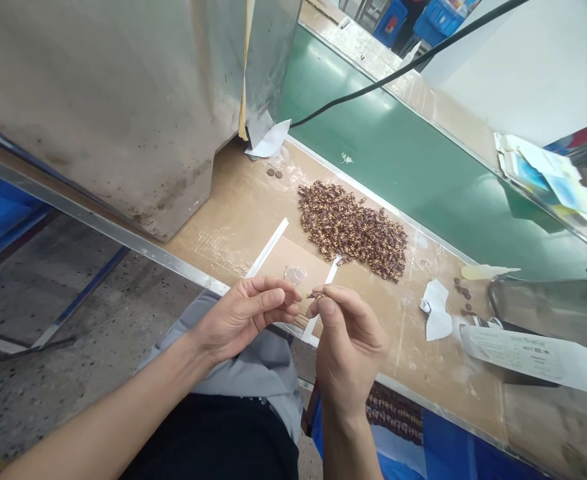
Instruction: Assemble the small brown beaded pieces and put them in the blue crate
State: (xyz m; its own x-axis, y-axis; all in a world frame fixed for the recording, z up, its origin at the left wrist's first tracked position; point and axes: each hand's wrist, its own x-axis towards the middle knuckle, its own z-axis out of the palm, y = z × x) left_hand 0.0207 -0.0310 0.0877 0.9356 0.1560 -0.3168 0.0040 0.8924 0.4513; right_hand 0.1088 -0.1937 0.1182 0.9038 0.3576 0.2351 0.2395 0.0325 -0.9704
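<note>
My right hand (348, 340) pinches a small brown-and-gold part (316, 294) between thumb and forefinger, above the edge of the bench. My left hand (246, 317) is curled close beside it, its fingertips almost at the part's left end, and no held item shows in it. Beyond my hands lies a heap of similar brown-and-gold parts (350, 230) on the cardboard-covered bench (253, 207). A small clear plastic cup (296, 274) sits on a tan card (293, 263) edged with white strips, just past my fingers.
A dented metal cabinet (98, 100) overhangs the bench's left side, and a green conveyor belt (373, 133) runs along its far edge under a black cable (398, 70). Crumpled white paper (437, 310), a few brown discs (274, 173) and a labelled plastic bag (528, 357) lie on the bench.
</note>
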